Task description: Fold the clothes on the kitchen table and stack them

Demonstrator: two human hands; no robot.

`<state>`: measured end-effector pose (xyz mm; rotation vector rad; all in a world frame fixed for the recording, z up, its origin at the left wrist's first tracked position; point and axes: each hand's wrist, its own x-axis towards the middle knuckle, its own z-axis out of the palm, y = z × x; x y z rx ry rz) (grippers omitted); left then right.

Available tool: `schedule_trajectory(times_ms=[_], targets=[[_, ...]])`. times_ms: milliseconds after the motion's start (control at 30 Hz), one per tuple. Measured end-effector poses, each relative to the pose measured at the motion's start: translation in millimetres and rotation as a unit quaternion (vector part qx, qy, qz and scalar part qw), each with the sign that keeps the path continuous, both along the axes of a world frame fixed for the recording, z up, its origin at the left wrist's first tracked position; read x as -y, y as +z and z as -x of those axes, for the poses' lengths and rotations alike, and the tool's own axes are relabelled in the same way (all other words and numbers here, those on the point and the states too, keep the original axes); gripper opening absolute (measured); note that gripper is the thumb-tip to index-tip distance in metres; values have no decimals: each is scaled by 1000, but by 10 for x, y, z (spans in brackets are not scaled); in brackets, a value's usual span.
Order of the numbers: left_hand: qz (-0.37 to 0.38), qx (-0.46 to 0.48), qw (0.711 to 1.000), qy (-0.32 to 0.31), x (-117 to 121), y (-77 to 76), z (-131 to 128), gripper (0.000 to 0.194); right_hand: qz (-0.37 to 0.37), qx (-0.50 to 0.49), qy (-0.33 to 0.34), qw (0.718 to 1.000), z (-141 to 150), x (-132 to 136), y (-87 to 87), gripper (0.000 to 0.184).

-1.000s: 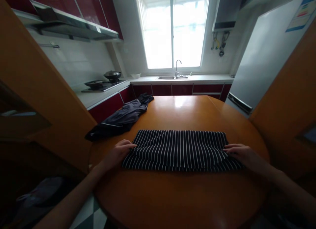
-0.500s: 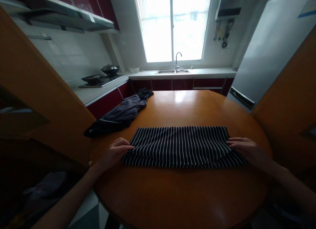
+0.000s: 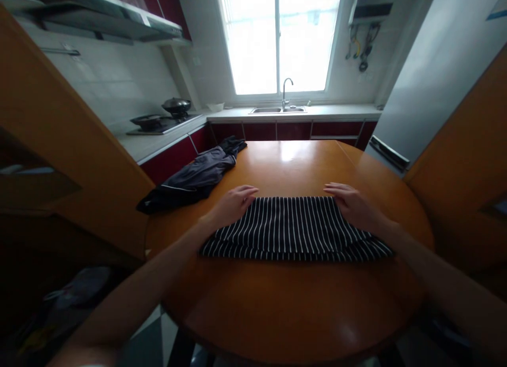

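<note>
A black cloth with white stripes (image 3: 293, 227) lies folded in a wide band on the wooden table (image 3: 285, 303). Over its far left corner is my left hand (image 3: 233, 204), fingers stretched out and thumb a little apart. My right hand (image 3: 352, 204) is over the far right corner in the same way, its fingertips just beyond the far edge. Neither hand visibly pinches the fabric. The hands hide both far corners, and whether they touch the cloth I cannot tell. A second layer shows along the near edge.
A dark grey and black garment (image 3: 194, 174) lies crumpled along the table's left edge. Beyond the table are a counter with a sink (image 3: 273, 111) and a stove with pans (image 3: 176, 105). A fridge (image 3: 431, 82) stands right; wooden panels flank both sides.
Both hands have let go of the cloth's side edges and moved forward and inward to its far corners. The cloth stays folded in nearly the same place.
</note>
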<state>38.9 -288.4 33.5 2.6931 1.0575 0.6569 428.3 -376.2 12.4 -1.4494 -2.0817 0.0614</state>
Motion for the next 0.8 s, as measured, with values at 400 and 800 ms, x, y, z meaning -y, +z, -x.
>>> schedule_trajectory(times_ms=[400, 800], targets=[[-8, -168, 983, 75, 39, -949, -729, 64, 152, 125, -141, 970, 965, -431, -811, 68], [88, -213, 925, 301, -104, -841, 512, 77, 206, 122, -334, 912, -169, 4, -874, 79]])
